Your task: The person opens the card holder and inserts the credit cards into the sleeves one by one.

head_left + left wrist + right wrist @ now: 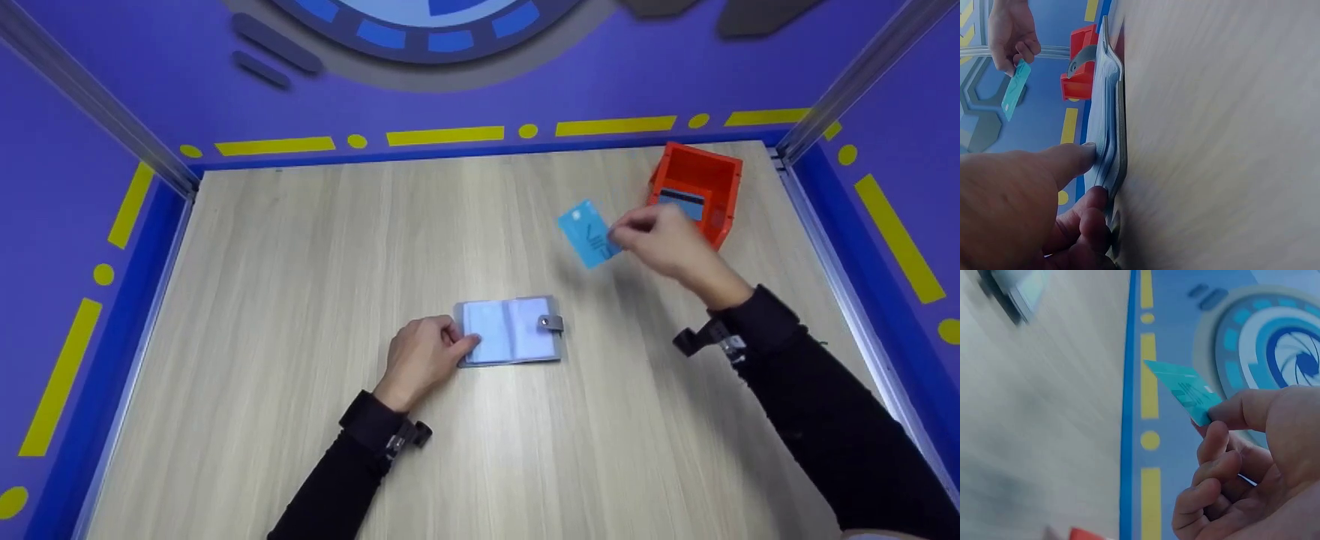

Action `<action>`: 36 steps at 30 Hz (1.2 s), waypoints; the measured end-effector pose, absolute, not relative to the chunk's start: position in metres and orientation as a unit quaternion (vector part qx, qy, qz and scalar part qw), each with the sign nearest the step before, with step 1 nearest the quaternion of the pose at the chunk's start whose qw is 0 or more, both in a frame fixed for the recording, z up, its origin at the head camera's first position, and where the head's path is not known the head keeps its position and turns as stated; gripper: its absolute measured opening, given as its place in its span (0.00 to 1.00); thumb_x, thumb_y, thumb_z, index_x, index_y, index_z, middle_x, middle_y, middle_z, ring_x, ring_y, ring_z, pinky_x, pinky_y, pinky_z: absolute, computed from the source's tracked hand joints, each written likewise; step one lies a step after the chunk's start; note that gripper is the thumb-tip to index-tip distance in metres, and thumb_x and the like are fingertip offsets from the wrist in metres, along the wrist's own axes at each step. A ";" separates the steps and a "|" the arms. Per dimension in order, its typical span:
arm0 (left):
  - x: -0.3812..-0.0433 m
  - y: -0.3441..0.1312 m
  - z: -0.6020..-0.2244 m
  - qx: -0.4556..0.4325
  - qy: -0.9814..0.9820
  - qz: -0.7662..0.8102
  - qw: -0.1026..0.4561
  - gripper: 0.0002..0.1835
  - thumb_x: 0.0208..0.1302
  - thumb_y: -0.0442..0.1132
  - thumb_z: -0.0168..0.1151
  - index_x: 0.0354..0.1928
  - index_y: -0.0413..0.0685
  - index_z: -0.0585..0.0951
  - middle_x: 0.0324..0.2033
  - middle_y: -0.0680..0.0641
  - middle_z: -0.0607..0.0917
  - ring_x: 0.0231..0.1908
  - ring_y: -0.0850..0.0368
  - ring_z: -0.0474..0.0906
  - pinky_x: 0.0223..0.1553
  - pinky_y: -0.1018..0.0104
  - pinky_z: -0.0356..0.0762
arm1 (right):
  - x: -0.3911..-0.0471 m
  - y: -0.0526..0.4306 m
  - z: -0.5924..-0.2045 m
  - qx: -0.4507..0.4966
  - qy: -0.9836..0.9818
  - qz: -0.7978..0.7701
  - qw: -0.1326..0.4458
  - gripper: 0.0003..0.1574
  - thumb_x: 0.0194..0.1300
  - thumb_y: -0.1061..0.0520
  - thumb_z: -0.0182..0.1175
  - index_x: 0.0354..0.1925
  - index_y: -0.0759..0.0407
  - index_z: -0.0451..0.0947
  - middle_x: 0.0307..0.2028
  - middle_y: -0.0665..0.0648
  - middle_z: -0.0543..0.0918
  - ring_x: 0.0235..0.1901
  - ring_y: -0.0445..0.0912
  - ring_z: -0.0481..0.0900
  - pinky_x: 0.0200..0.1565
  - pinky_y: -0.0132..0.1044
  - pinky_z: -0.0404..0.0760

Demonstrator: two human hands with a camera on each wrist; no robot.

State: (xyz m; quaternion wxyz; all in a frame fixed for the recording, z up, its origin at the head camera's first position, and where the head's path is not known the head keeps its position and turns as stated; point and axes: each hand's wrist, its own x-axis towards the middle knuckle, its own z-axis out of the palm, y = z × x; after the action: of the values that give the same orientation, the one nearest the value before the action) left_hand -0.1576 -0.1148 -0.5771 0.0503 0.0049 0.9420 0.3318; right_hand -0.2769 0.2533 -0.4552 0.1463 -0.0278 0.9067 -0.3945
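A teal card [586, 234] is pinched at one corner between the thumb and fingers of my right hand [667, 244], held up over the table. In the right wrist view the card [1185, 389] shows dark print, and the other fingers curl below it. My left hand [427, 352] pinches the left edge of a card holder [491, 334], which lies spread flat with clear sleeves and a grey snap tab [551, 322] on its right side. The left wrist view shows the thumb on top of the sleeves and the fingers at the holder's edge.
A red bin [701, 169] stands at the back right of the wooden table [315, 262], just beyond my right hand. Inside it lies a blue-grey card [682, 202] with a dark stripe. Blue panels with yellow marks wall the table's back and sides.
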 end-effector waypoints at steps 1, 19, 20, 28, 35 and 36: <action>-0.158 -0.115 -0.577 0.005 0.942 0.332 0.051 0.18 0.67 0.58 0.77 0.26 0.59 0.83 0.21 0.59 0.79 0.24 0.62 0.73 0.29 0.64 0.66 | -0.272 0.249 -0.458 -0.036 0.906 -0.395 0.147 0.17 0.81 0.48 0.62 0.58 0.53 0.90 0.54 0.61 0.87 0.50 0.54 0.77 0.53 0.44 0.77; -0.158 -0.114 -0.578 0.009 0.944 0.328 0.048 0.19 0.68 0.58 0.77 0.26 0.57 0.83 0.21 0.59 0.78 0.24 0.62 0.72 0.29 0.65 0.65 | -0.226 0.182 -0.518 -0.062 0.884 -0.390 0.251 0.11 0.66 0.56 0.64 0.29 0.54 0.90 0.26 0.47 0.83 0.31 0.44 0.73 0.34 0.35 0.68; -0.157 -0.114 -0.578 0.009 0.944 0.327 0.048 0.19 0.68 0.58 0.77 0.26 0.57 0.83 0.21 0.59 0.78 0.24 0.62 0.72 0.29 0.65 0.65 | -0.225 0.181 -0.520 -0.066 0.885 -0.389 0.250 0.12 0.66 0.56 0.64 0.27 0.55 0.89 0.24 0.46 0.82 0.29 0.44 0.72 0.33 0.35 0.66; -0.158 -0.114 -0.578 0.005 0.945 0.325 0.048 0.19 0.68 0.58 0.76 0.26 0.58 0.83 0.21 0.59 0.78 0.25 0.62 0.73 0.30 0.65 0.65 | -0.218 0.173 -0.527 -0.059 0.888 -0.380 0.251 0.14 0.68 0.57 0.63 0.26 0.55 0.88 0.22 0.48 0.81 0.26 0.43 0.72 0.30 0.34 0.66; -0.158 -0.114 -0.578 0.001 0.944 0.327 0.050 0.19 0.68 0.58 0.77 0.26 0.58 0.84 0.21 0.60 0.78 0.25 0.62 0.73 0.30 0.64 0.66 | -0.215 0.169 -0.532 -0.039 0.878 -0.398 0.263 0.16 0.69 0.57 0.61 0.23 0.54 0.82 0.21 0.47 0.78 0.24 0.42 0.69 0.28 0.33 0.64; -0.157 -0.114 -0.578 0.001 0.944 0.327 0.049 0.18 0.67 0.58 0.77 0.26 0.58 0.84 0.21 0.60 0.78 0.24 0.62 0.73 0.30 0.64 0.66 | -0.214 0.169 -0.533 -0.038 0.876 -0.401 0.263 0.16 0.68 0.58 0.60 0.22 0.53 0.80 0.21 0.46 0.76 0.24 0.42 0.69 0.27 0.33 0.63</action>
State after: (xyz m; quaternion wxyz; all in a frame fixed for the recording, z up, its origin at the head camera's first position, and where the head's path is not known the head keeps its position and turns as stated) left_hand -0.1575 -0.1140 -0.5777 0.0491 0.0011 0.9437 0.3272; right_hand -0.2142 0.1691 -0.5326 0.2632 -0.0376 0.8765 -0.4014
